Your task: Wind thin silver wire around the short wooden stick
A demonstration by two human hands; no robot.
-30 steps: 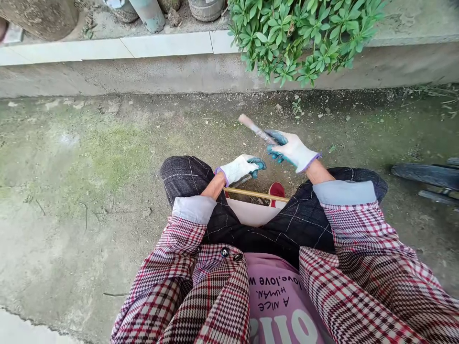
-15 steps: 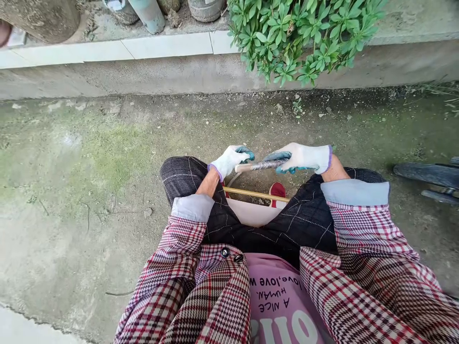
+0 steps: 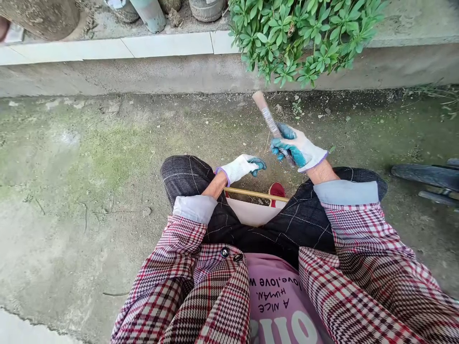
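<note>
Head view: person seated, gloved hands out over the knees.
Right hand [image 3: 299, 150]: fingers clamped round the lower end of a stick [image 3: 268, 117].
Stick position: tilted, free tip toward 11 o'clock, over the concrete ground [image 3: 107, 143].
Left hand [image 3: 241, 167]: at 8 o'clock of the other, apart from the stick; fingers curled, cannot tell whether it grips anything.
Yellow rod [image 3: 251, 193]: across the lap, 6 o'clock of both hands.

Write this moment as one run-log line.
right hand: grips wrapped stick, tip up-left | left hand: curled low, hold unclear | ahead: green plant
</note>
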